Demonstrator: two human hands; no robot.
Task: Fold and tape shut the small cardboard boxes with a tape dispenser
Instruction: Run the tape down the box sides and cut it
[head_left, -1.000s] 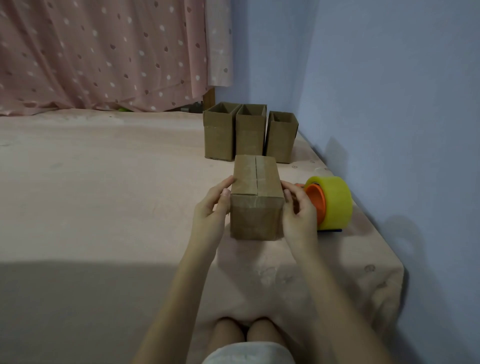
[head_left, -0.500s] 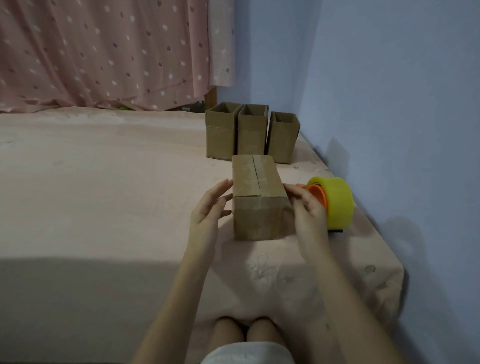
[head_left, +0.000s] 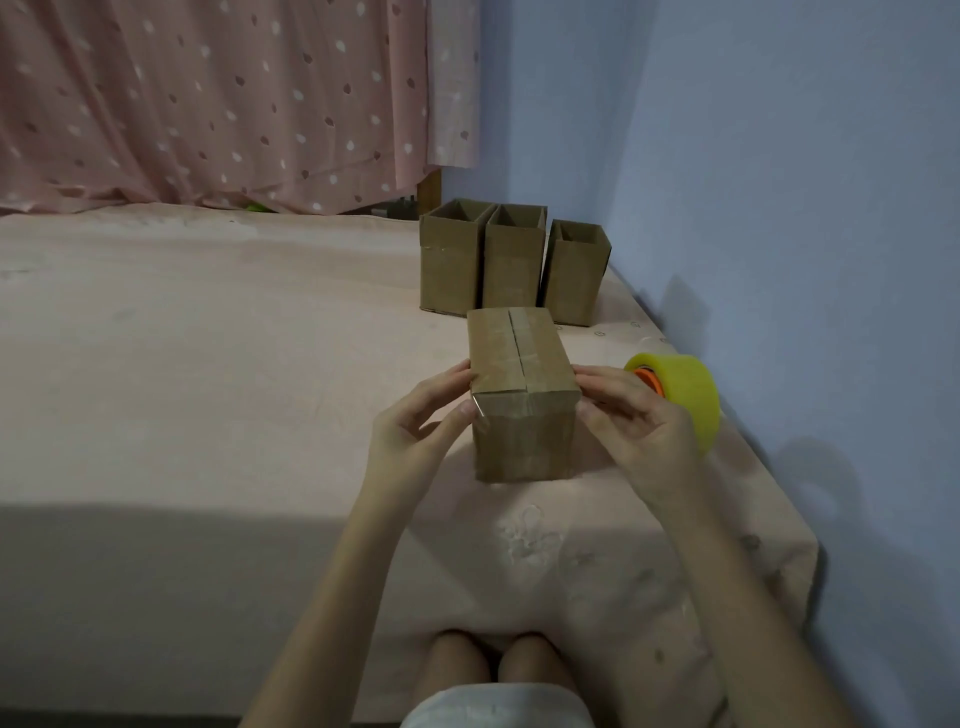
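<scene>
Cardboard box (head_left: 522, 395), left hand (head_left: 421, 423) fingertips touching, right hand (head_left: 631, 415) open beside

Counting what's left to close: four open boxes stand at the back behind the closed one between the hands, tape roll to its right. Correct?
Not quite: the head view shows three open boxes at the back, not four. The closed box sits between the left hand and right hand, tape roll to its right.

Both forearms reach forward, the left hand (head_left: 415, 426) and right hand (head_left: 631, 415) facing each other, palms inward, fingers loosely extended.
</scene>
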